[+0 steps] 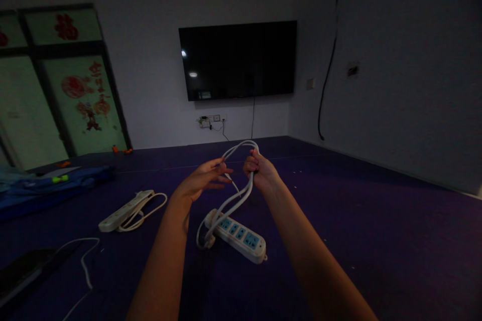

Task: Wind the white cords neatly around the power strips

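A white power strip (241, 238) with blue socket faces lies tilted on the purple floor in front of me. Its white power cord (241, 200) rises from the strip in loops between my hands. My right hand (260, 170) is closed around the bundled cord. On the other side, my left hand (205, 178) has its thumb and index finger on the cord loop, with the other fingers loosely extended. A thin white end hangs down near the left fingertips. Beside the strip's far end lies the plug (209, 242), partly hidden by cord.
A second white power strip (120, 215) with coiled cord lies to the left. Nearer on that side is a dark object (24, 273) with a thin white cable. Blue cloth (56, 188) lies beyond. A television (239, 60) hangs on the far wall.
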Action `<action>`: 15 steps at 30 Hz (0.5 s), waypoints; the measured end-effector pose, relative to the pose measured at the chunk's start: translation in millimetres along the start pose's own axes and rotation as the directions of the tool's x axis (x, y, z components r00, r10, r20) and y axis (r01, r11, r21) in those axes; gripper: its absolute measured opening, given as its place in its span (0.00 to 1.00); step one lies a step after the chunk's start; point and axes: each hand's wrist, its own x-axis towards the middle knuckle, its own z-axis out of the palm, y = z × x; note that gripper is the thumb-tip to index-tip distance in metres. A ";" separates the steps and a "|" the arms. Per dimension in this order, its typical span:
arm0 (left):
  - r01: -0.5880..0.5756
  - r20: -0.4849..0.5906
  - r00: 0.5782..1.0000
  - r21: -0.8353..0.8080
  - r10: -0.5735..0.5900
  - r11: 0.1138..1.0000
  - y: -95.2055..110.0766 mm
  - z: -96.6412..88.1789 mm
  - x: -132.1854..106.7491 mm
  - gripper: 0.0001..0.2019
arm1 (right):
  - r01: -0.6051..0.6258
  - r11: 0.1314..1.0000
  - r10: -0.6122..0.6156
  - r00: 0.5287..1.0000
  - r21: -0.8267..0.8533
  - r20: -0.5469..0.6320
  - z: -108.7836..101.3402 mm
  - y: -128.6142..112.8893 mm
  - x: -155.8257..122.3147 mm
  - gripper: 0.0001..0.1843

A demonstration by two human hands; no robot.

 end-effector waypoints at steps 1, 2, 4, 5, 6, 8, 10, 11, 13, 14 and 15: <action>-0.006 0.074 0.997 0.035 0.004 0.999 4.0 1.2 -4.6 0.28 | 0.026 1.000 -0.026 1.000 0.001 -0.006 -1.9 -2.0 1.2 0.15; -0.010 0.149 0.989 0.089 -0.004 0.996 7.1 2.3 -8.6 0.31 | 0.051 0.999 -0.051 0.999 0.002 -0.012 -4.1 -4.0 2.7 0.15; -0.030 0.260 0.965 0.237 -0.034 0.971 10.5 4.3 -14.2 0.33 | 0.092 0.996 -0.092 0.995 0.005 -0.027 -9.2 -8.2 6.2 0.15; -0.045 0.297 0.953 0.317 -0.054 0.947 11.1 5.4 -15.8 0.31 | 0.111 0.994 -0.111 0.993 0.003 -0.032 -11.8 -10.2 8.0 0.15; -0.063 0.324 0.943 0.388 -0.072 0.919 11.2 6.5 -16.9 0.27 | 0.133 0.991 -0.133 0.991 -0.002 -0.034 -14.2 -11.9 9.6 0.15; -0.097 0.373 0.922 0.491 -0.108 0.866 11.3 8.7 -18.0 0.16 | 0.178 0.984 -0.178 0.983 -0.009 -0.035 -18.0 -14.7 12.1 0.15; -0.117 0.411 0.900 0.548 -0.145 0.828 12.0 10.4 -18.8 0.09 | 0.213 0.977 -0.212 0.976 0.008 -0.043 -19.6 -16.2 13.2 0.15; -0.124 0.418 0.895 0.564 -0.153 0.817 12.4 10.8 -19.2 0.08 | 0.224 0.974 -0.222 0.974 0.030 -0.051 -19.5 -16.5 13.1 0.16; -0.136 0.407 0.902 0.583 -0.143 0.801 12.4 10.4 -19.2 0.07 | 0.234 0.967 -0.227 0.971 0.095 -0.078 -17.5 -16.5 11.5 0.16; -0.143 0.392 0.912 0.588 -0.125 0.796 11.7 9.4 -18.4 0.06 | 0.237 0.963 -0.227 0.969 0.128 -0.093 -15.9 -16.5 10.3 0.17; -0.154 0.369 0.925 0.587 -0.094 0.795 10.5 7.6 -16.9 0.05 | 0.242 0.958 -0.227 0.968 0.154 -0.107 -14.3 -16.5 9.0 0.18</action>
